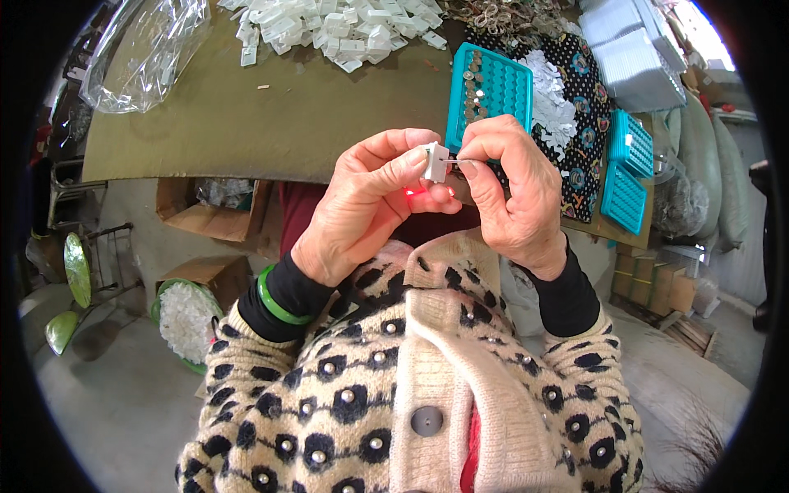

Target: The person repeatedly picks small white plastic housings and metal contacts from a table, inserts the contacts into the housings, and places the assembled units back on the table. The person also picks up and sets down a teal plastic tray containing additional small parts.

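Observation:
My left hand (370,185) pinches a small white plastic case (436,163) between thumb and fingers, above the near edge of the table. Red light glows on the fingertips just below the case. My right hand (518,185) closes thumb and forefinger on a thin, pale, rod-like piece (454,162) that reaches to the case's right side. Whether it enters the case or only touches it, I cannot tell. Just beyond my hands stands a teal tray (508,86) of small pockets, with several round, silvery button-like discs (472,82) along its left side.
White plastic pieces (345,33) lie heaped at the table's (246,115) far side. Clear plastic film (148,57) covers the far left corner. White scraps (549,99) lie on dark patterned cloth (585,164) right of the tray. More teal trays (625,197) and white stacks (629,66) stand farther right.

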